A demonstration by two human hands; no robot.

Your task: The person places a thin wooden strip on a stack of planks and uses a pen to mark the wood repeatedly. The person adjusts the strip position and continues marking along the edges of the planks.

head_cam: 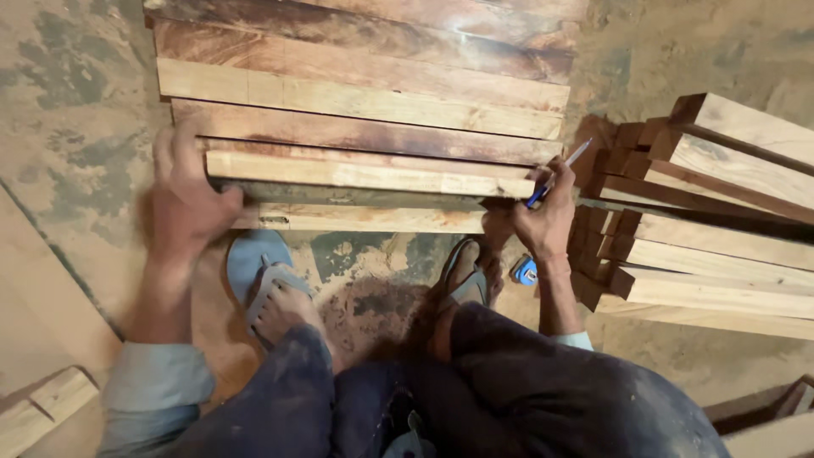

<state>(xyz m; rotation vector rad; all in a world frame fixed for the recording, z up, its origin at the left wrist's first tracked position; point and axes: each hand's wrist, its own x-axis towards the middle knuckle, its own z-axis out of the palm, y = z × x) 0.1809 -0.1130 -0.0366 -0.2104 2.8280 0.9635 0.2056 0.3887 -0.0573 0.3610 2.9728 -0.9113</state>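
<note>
A pale wooden plank (pixel 365 174) lies crosswise between the two hands, at the near edge of a row of boards (pixel 365 76) that stretches away from the person. The left hand (pixel 182 199) grips the plank's left end, fingers spread up along the end grain and thumb pressed against the near edge. The right hand (pixel 543 220) rests at the plank's right end and pinches a blue pen (pixel 555 178) between thumb and fingers, with the pen's tip pointing up and away past the corner of the plank. Just beneath the plank, a darker strip and another pale board (pixel 373 220) show on the near side.

Below the hands, two feet in blue sandals (pixel 254 267) stand on the dusty floor (pixel 76 102), one near each wrist. Just beside the right wrist lies a small blue object (pixel 526 271), too small to identify. Beyond the right hand is a stack of cut timber pieces (pixel 704 212), their ends towards the hand. Near the left elbow lies a light wooden offcut (pixel 42 407).
</note>
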